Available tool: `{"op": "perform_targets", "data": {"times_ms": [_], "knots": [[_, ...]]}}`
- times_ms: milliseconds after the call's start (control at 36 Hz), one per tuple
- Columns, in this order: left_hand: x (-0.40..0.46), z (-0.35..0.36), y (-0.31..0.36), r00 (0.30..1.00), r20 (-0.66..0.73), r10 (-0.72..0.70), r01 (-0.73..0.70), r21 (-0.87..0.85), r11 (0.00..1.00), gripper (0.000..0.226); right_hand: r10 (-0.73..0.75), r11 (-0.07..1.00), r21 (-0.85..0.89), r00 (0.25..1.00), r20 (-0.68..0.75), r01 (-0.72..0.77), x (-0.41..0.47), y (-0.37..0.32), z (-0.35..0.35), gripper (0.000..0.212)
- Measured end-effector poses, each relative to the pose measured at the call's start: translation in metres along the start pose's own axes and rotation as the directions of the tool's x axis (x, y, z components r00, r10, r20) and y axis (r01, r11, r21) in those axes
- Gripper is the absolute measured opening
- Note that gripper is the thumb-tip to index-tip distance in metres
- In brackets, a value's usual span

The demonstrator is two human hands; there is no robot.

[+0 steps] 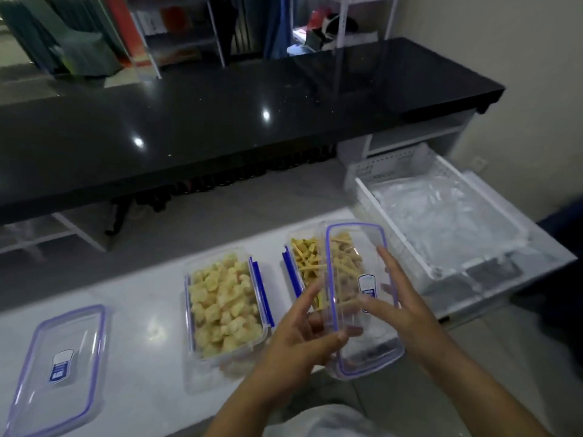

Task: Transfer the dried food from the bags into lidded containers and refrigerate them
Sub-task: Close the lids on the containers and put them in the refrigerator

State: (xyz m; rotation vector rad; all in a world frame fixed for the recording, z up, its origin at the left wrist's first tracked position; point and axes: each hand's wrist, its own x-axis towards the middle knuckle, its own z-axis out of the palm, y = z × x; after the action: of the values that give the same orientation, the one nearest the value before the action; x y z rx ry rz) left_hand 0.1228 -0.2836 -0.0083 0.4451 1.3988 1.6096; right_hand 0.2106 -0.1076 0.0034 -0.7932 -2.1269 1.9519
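Containers [225,305] on white counter [148,310] | black countertop [220,115] behind | shelving [189,29] beyond

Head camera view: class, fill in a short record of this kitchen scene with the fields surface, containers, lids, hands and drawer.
surface: white counter
containers: two clear tubs, both uncovered; left tub holds pale yellow chunks, right tub holds thin yellow sticks
lids: held lid with blue seal, tilted above the right tub; spare lid lies flat at the counter's left end
hands: left hand grips the held lid's near edge; right hand steadies its right side
drawer: white drawer pulled open at right, clear plastic inside
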Motion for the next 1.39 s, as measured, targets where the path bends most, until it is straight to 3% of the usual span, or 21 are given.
{"op": "perform_targets", "data": {"times_ms": [56,111,333,472,528,556,583,639,722,861,1028,1250,1306,1389], "knots": [[0.001,0.009,0.0,0.996,0.092,-0.008,0.007,0.009,1.0,0.076,0.039,0.999,0.007,0.999,0.028,-0.039,-0.003,0.003,-0.001,0.114],[0.003,0.015,0.0,0.985,0.174,-0.001,-0.005,0.032,0.999,0.074,0.057,0.998,-0.001,0.998,0.024,-0.057,-0.006,0.001,-0.003,0.126],[0.003,0.015,-0.005,0.969,0.242,0.043,-0.046,0.007,0.999,0.076,0.072,0.962,-0.27,0.993,0.09,-0.045,-0.007,0.002,-0.008,0.133],[-0.001,-0.004,-0.005,0.954,0.295,0.051,-0.096,0.138,0.986,0.071,0.089,0.974,-0.212,0.994,0.061,-0.074,-0.003,0.014,0.0,0.128],[-0.001,-0.019,-0.004,0.982,0.093,0.164,-0.188,0.432,0.882,0.071,0.1,0.96,-0.263,0.995,0.005,-0.095,0.0,0.016,0.004,0.13],[-0.001,-0.028,-0.006,0.964,-0.072,0.256,-0.159,0.616,0.772,0.077,0.107,0.942,-0.315,0.994,-0.033,-0.112,0.002,0.017,0.006,0.134],[-0.001,-0.038,-0.008,0.911,-0.218,0.35,-0.066,0.761,0.646,0.087,0.113,0.92,-0.369,0.991,-0.071,-0.131,0.005,0.017,0.008,0.138],[-0.002,-0.059,-0.015,0.813,-0.405,0.419,0.19,0.864,0.467,0.109,0.117,0.868,-0.467,0.984,-0.134,-0.167,0.01,0.019,0.011,0.141],[-0.001,-0.084,-0.03,0.801,-0.5,0.33,0.395,0.855,0.335,0.123,0.109,0.754,-0.624,0.976,-0.19,-0.206,0.018,0.023,0.015,0.138],[-0.003,-0.104,-0.056,0.818,-0.482,0.313,0.426,0.874,0.233,0.118,0.145,0.496,-0.838,0.973,-0.179,-0.228,0.032,0.035,0.03,0.131],[-0.007,-0.131,-0.056,0.773,-0.494,0.398,0.42,0.869,0.263,0.113,0.103,0.44,-0.867,0.972,-0.21,-0.234,0.066,0.032,0.051,0.126],[0.003,-0.162,-0.029,0.733,-0.588,0.341,0.527,0.808,0.262,0.112,0.192,0.38,-0.886,0.96,-0.205,-0.266,0.114,0.017,0.069,0.127],[0.005,-0.147,-0.026,0.741,-0.563,0.367,0.419,0.814,0.403,0.097,0.198,0.354,-0.897,0.959,-0.204,-0.264,0.119,0.017,0.072,0.127],[0.009,-0.113,-0.035,0.784,-0.435,0.442,0.062,0.764,0.642,0.064,0.188,0.338,-0.91,0.965,-0.185,-0.24,0.12,0.02,0.074,0.127]]}}
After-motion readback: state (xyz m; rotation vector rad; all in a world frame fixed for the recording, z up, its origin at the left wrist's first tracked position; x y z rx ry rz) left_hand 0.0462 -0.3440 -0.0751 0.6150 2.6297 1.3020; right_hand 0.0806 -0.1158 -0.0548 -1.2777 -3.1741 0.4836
